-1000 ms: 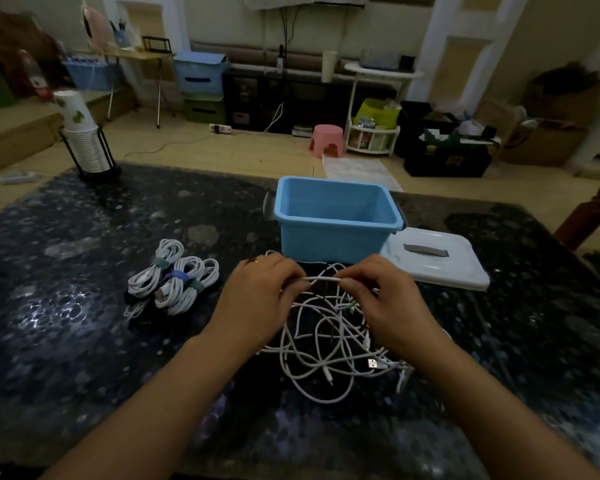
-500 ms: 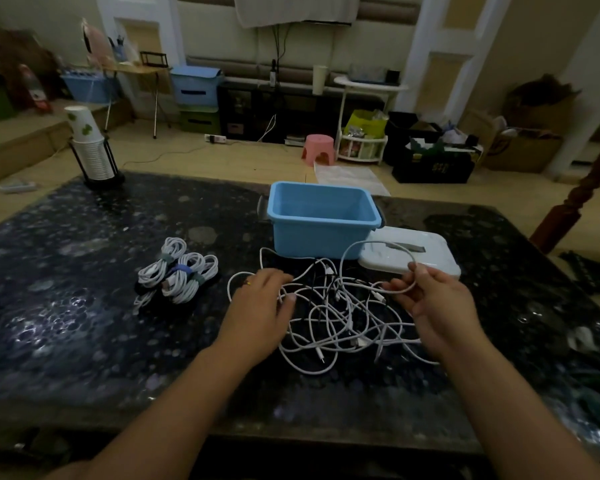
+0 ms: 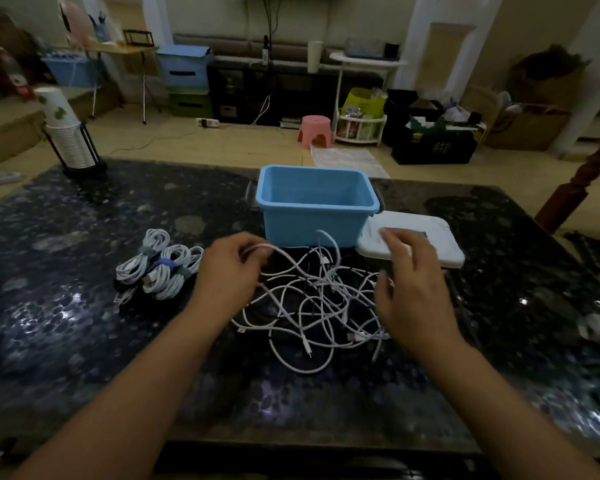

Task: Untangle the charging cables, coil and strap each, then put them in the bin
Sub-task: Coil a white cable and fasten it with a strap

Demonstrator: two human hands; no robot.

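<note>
A tangle of white charging cables [image 3: 312, 306] lies on the dark table in front of the blue bin [image 3: 316, 206]. My left hand [image 3: 227, 275] pinches a loop of one white cable and lifts it at the left side of the tangle. My right hand [image 3: 413, 285] hovers over the tangle's right side with fingers spread and nothing in it. Left of my left hand sit three coiled white cables [image 3: 160, 268], each bound with a strap. The bin looks empty inside.
The bin's white lid [image 3: 426, 237] lies flat to the right of the bin. A stack of paper cups in a black holder [image 3: 68, 133] stands at the table's far left corner. The table's front edge runs under my forearms.
My right hand has let go of the loop it held and opened above the tangle. My left hand has closed on a cable loop and raised it.
</note>
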